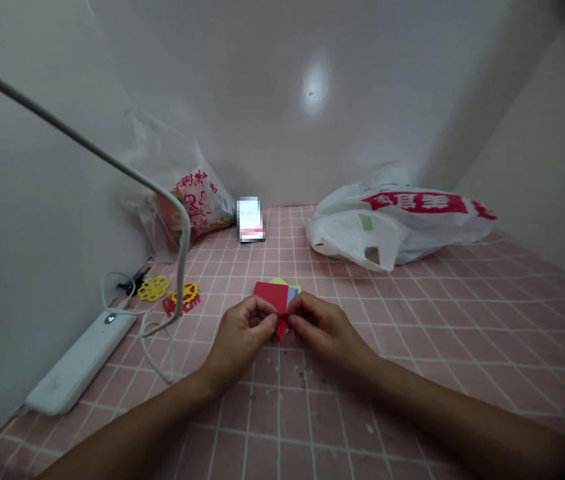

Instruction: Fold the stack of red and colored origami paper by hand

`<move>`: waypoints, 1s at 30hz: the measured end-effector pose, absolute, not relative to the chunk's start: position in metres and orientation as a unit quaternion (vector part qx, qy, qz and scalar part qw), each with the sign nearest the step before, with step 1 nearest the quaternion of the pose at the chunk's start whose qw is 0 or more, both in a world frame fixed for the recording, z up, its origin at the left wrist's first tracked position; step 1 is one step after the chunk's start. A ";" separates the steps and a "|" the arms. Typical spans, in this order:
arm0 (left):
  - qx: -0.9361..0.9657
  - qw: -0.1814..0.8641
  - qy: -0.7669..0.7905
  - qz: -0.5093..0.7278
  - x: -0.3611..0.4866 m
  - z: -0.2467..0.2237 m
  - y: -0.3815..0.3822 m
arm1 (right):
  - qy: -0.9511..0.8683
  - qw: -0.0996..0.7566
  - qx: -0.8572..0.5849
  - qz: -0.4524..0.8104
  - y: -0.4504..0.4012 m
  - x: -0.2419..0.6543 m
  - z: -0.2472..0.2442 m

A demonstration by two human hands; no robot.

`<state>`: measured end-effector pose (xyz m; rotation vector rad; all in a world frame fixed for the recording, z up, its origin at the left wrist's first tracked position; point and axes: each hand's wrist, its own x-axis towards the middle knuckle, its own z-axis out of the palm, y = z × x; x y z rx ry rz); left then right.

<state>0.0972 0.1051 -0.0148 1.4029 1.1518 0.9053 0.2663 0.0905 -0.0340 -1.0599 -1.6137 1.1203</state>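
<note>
Near the middle of the view, my left hand (247, 327) and my right hand (319, 327) face each other with thumbs and fingertips pinched. Between them is a small folded piece of red paper (281, 327), gripped from both sides. Just behind the fingertips lies a flat red square of paper (271, 293). Blue and yellow sheets (278, 281) peek out around it, partly covered. Whether the folded piece is joined to the red square I cannot tell, since my fingers hide the edge.
At left lie a white power bank (82, 363), a white cable (155, 353), yellow gear-like pieces (153, 289) and red letter pieces (175, 305). A grey bent rod (87, 143) crosses above. Behind stand a clear bag (182, 200), a lit phone (251, 220) and a white plastic bag (397, 220).
</note>
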 end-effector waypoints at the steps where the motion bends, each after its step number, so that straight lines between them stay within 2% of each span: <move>1: 0.586 0.531 0.481 0.379 0.097 -0.014 0.105 | -0.648 0.440 -0.424 0.455 0.091 0.266 -0.034; 30: 0.640 0.514 0.447 0.355 0.092 -0.020 0.106 | -0.615 0.443 -0.428 0.493 0.092 0.265 -0.037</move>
